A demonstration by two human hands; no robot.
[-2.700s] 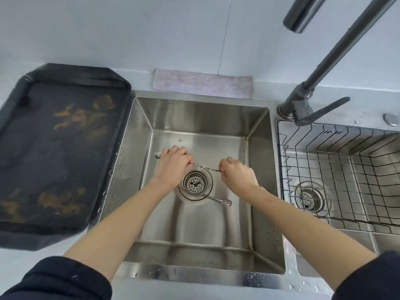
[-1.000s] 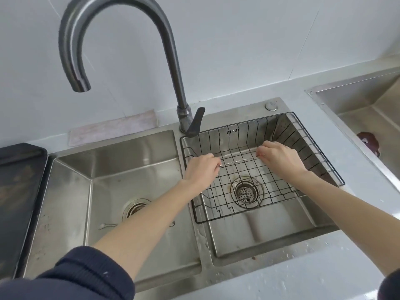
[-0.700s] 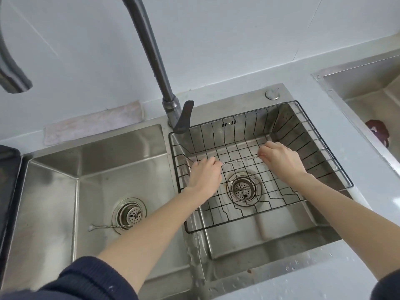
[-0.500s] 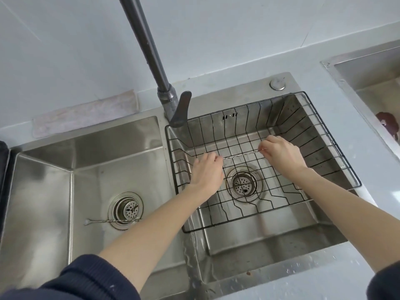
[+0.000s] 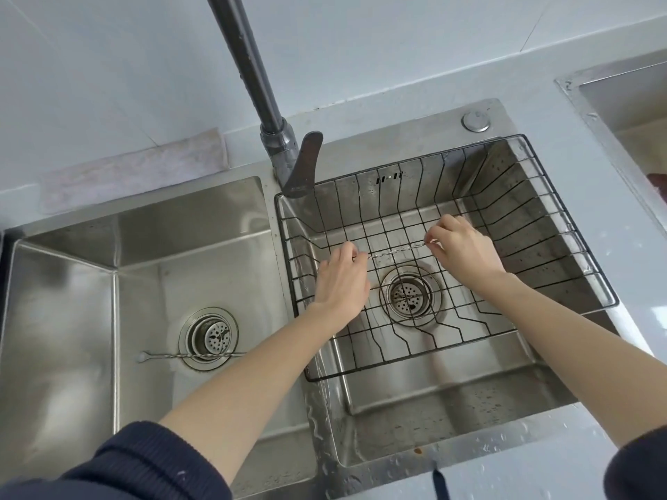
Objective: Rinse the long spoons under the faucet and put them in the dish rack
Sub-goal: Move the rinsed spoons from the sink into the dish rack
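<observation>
Bridging left hand (image 5: 339, 279), right hand (image 5: 465, 250): spoon (image 5: 395, 251)

Black wire dish rack (image 5: 563, 232), silver twisted spoon (image 5: 395, 251), navy sleeves (image 5: 137, 463)

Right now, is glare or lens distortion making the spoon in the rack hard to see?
Head view: soft glare on the sink walls; the thin spoon blends into the steel behind the dish rack; wide-angle bending at the edges; focus sharp.

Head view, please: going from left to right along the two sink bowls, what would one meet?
Left drain with a long twisted spoon across it → left hand → held spoon → right hand → dish rack's right wall.
</observation>
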